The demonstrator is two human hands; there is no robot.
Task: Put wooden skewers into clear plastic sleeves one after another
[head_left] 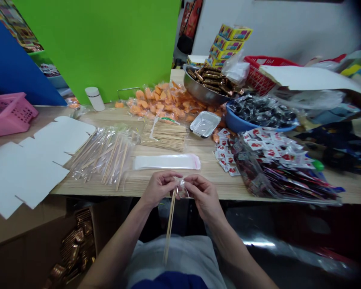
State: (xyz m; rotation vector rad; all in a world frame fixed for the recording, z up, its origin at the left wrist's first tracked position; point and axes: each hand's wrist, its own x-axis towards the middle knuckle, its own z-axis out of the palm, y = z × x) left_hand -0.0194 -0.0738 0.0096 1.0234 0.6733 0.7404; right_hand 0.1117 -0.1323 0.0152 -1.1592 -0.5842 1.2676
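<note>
Thin wooden sticks [170, 228] hang down from my left hand [160, 186], whose fingers pinch their upper end together with a clear plastic bag [181, 184]. The other side of that bag is pinched by my right hand [202, 193], close beside the left. Both hands are at the table's front edge. Just beyond them lies a stack of flat clear bags [167, 161]. Behind that is a bundle of loose sticks [165, 134]. Bagged sticks [105, 156] form a pile to the left.
Orange wrapped pieces [162, 102], a foil tray [205, 124], a metal bowl [203, 93] and a blue basin [237, 122] stand farther back. Small white packets [270, 146] lie at the right. White cardboard [42, 156] and a pink basket [10, 116] are at the left.
</note>
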